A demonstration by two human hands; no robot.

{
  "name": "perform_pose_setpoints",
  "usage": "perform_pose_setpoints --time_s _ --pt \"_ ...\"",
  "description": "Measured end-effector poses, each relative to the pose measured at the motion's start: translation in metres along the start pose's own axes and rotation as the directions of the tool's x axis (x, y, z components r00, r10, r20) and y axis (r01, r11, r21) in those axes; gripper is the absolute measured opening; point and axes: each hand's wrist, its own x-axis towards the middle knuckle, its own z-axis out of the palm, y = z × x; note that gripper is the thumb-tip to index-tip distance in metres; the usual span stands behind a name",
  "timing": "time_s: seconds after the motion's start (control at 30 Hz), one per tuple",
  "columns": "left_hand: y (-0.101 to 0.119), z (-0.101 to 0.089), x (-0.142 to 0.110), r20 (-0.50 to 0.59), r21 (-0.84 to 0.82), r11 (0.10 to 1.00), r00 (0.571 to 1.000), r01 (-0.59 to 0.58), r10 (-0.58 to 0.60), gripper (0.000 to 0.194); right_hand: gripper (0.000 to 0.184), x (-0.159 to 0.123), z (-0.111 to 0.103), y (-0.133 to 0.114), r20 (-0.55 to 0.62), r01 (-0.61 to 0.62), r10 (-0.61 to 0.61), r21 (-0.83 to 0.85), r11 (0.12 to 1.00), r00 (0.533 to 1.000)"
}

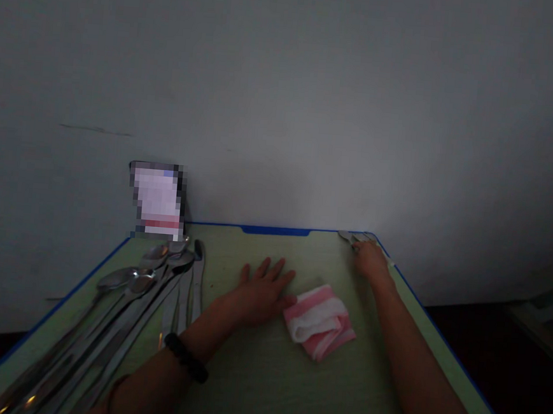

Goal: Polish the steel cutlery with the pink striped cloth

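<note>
My left hand (262, 295) lies flat on the table in the middle, fingers spread, with nothing in it. Just right of its thumb is a crumpled pink and white striped cloth (321, 322). At the far right corner, my right hand (372, 260) has its fingers closed at the neck of a metal spoon (344, 235). More cutlery (368, 237) lies beside that spoon, partly hidden by the hand. Several long-handled metal spoons (143, 281) and table knives (197, 284) are laid out along the left side, partly behind my left forearm.
The pale green table (266, 391) has a blue rim and stands against a grey wall (284, 105). A phone (158, 199) with a blurred screen leans on the wall at the back left. Dark floor (457, 342) shows past the right edge.
</note>
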Motion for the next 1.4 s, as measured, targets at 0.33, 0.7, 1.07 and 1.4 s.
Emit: perform_pose_setpoints --time_s 0.33,0.7,1.07,1.4 --pt "0.001 0.0 0.0 0.0 0.004 1.0 1.0 0.005 -0.005 0.059 0.032 -0.001 0.009 -0.001 -0.124 -0.13 0.133 0.031 0.991 0.983" --pt "-0.001 0.003 0.002 -0.01 -0.01 1.0 1.0 0.0 0.0 0.061 0.034 -0.002 0.015 0.001 -0.207 -0.209 0.215 0.05 0.977 0.954" --pt "-0.003 0.006 0.003 -0.017 0.008 1.0 1.0 -0.013 0.013 0.062 0.033 0.002 0.019 0.004 -0.219 -0.232 0.239 0.06 0.971 0.946" --pt "-0.003 0.007 0.005 -0.003 0.02 1.0 1.0 0.008 -0.008 0.062 0.029 0.006 0.027 0.007 -0.26 -0.227 0.243 0.091 0.97 0.935"
